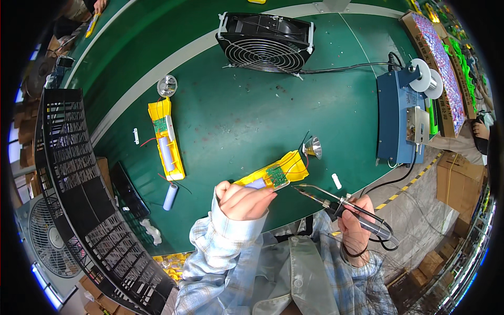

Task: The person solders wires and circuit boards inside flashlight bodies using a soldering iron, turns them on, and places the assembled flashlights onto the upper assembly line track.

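My right hand [357,226] is wrapped round a soldering iron [370,224] with a thin solder feed tube along it. The iron's tip points left, just right of a green circuit board [276,176]. That board lies in an open yellow flashlight housing [252,176], beside a lilac battery cell [256,184]. Fingers closed, my left hand [244,200] grips the near side of this housing and hides part of it. A silver reflector cup [313,147] sits at the housing's right end, joined by thin wires.
On the left lie a second yellow housing [169,139], a reflector [167,85] and a loose battery cell [170,197]. A black fan [265,44] stands at the back. At right is a blue solder feeder [395,121] with a cable; a black rack [94,194] borders the left.
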The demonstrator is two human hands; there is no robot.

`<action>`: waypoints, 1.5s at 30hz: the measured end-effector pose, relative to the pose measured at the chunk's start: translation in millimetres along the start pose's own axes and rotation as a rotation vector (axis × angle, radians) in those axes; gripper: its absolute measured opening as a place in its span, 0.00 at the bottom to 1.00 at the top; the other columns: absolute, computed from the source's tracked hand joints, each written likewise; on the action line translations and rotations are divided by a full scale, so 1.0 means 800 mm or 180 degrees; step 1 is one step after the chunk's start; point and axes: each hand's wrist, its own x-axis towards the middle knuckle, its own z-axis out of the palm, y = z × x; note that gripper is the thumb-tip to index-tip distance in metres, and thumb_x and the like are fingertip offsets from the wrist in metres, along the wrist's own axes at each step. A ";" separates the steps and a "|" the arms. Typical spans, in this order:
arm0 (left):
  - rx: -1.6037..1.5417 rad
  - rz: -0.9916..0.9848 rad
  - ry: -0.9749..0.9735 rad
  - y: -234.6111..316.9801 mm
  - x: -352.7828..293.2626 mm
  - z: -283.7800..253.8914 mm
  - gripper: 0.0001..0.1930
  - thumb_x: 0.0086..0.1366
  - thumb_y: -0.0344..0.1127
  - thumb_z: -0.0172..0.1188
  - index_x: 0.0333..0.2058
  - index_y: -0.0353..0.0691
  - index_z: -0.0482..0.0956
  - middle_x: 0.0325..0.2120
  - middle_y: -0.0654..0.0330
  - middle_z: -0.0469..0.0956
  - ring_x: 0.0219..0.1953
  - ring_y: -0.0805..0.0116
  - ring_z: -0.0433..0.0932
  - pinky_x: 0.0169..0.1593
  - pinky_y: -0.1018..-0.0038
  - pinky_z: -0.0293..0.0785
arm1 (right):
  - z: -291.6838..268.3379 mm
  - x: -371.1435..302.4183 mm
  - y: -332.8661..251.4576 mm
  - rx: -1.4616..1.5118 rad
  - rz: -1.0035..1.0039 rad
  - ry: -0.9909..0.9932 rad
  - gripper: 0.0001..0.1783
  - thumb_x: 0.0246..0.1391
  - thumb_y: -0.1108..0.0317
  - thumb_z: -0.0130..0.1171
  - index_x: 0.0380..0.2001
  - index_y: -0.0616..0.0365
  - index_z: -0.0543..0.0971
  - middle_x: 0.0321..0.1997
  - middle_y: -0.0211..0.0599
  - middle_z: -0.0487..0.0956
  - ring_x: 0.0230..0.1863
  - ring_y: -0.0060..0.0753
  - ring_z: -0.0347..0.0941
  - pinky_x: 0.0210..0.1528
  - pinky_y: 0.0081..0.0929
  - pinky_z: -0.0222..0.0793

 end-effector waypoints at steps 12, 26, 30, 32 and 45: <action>0.0320 -0.0022 -0.0062 0.003 0.015 0.009 0.13 0.36 0.28 0.67 0.24 0.51 0.78 0.16 0.75 0.72 0.21 0.77 0.66 0.33 0.77 0.54 | 0.007 0.008 -0.003 -0.0032 0.0102 0.0038 0.08 0.44 0.74 0.54 0.26 0.58 0.65 0.22 0.29 0.64 0.19 0.14 0.57 0.20 0.12 0.54; 0.0628 -0.0190 -0.0442 0.011 0.028 0.005 0.08 0.40 0.30 0.63 0.19 0.50 0.74 0.14 0.75 0.71 0.18 0.76 0.63 0.30 0.75 0.52 | 0.007 0.018 -0.003 -0.0354 -0.0005 -0.0286 0.10 0.44 0.75 0.57 0.26 0.58 0.64 0.24 0.26 0.65 0.25 0.15 0.57 0.28 0.13 0.55; 0.0423 -0.0284 -0.0356 0.015 0.028 0.006 0.07 0.40 0.26 0.63 0.19 0.47 0.74 0.11 0.72 0.67 0.16 0.75 0.62 0.32 0.75 0.51 | 0.007 0.022 -0.002 -0.0323 -0.0084 -0.0193 0.09 0.44 0.74 0.57 0.25 0.59 0.65 0.24 0.27 0.65 0.25 0.16 0.57 0.29 0.16 0.56; 0.0411 -0.0310 -0.0334 0.016 0.027 0.005 0.08 0.40 0.27 0.63 0.19 0.47 0.74 0.11 0.72 0.67 0.16 0.76 0.62 0.32 0.75 0.51 | 0.004 0.022 -0.002 -0.0496 -0.0077 -0.0230 0.09 0.44 0.74 0.57 0.25 0.59 0.65 0.23 0.28 0.65 0.25 0.17 0.57 0.29 0.16 0.56; 0.0301 -0.0522 -0.0375 0.013 0.028 0.006 0.08 0.38 0.30 0.65 0.17 0.51 0.75 0.11 0.77 0.69 0.17 0.79 0.63 0.31 0.76 0.50 | 0.004 0.023 0.003 -0.0912 -0.0299 -0.0359 0.09 0.44 0.71 0.58 0.23 0.60 0.68 0.23 0.32 0.66 0.25 0.23 0.61 0.28 0.21 0.58</action>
